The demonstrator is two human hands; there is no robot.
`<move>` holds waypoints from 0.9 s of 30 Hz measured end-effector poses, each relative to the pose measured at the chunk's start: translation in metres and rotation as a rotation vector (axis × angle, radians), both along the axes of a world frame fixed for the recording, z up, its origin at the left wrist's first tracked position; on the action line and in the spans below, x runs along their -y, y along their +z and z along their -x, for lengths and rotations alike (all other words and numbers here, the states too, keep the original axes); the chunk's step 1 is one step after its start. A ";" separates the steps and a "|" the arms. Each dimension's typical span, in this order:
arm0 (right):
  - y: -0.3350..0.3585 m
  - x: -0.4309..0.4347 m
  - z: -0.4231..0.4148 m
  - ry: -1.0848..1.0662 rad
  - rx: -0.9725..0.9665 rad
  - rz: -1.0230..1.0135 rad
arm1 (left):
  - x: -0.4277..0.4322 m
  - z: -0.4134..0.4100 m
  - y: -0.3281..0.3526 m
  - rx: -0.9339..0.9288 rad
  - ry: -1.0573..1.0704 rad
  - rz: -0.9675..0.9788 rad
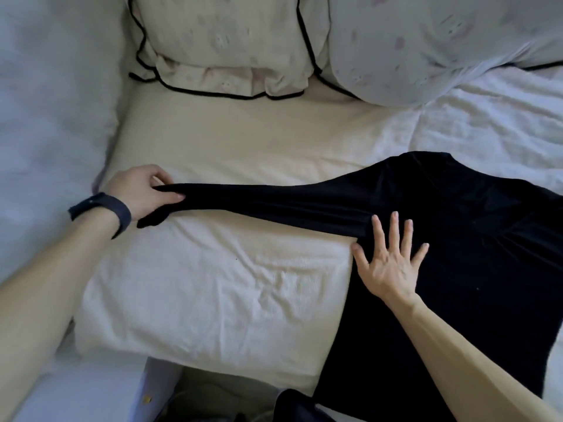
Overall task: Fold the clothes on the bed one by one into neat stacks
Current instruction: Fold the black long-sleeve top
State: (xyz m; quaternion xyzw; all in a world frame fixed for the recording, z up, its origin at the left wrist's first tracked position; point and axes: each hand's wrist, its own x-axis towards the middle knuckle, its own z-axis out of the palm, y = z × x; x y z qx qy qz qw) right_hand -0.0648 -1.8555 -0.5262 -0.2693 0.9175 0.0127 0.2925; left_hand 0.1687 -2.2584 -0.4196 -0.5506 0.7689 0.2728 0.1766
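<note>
A black long-sleeved garment [457, 254] lies spread on the right side of the bed [213, 284]. Its long sleeve [274, 202] is stretched out to the left across the white sheet. My left hand [143, 193], with a dark band on the wrist, grips the cuff end of that sleeve. My right hand [390, 257] lies flat with fingers spread, pressing on the garment's body just below where the sleeve joins it.
A cream pillow [219, 44] with black piping and a pale patterned pillow [426, 47] lie at the head of the bed. A rumpled white blanket [493, 126] covers the right side. Dark items [298, 406] sit below the bed's near edge.
</note>
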 end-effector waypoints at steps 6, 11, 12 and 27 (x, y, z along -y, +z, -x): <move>0.035 0.034 -0.005 -0.083 -0.119 0.143 | -0.001 -0.003 -0.037 0.113 0.013 -0.030; 0.052 0.123 -0.014 0.166 -0.093 0.497 | -0.003 -0.029 -0.025 0.019 0.076 -0.035; 0.051 0.142 -0.014 0.171 -0.014 0.492 | -0.001 -0.038 -0.021 -0.022 0.103 -0.076; 0.029 0.220 -0.032 0.030 0.233 0.423 | 0.018 -0.099 -0.044 -0.376 0.776 -0.134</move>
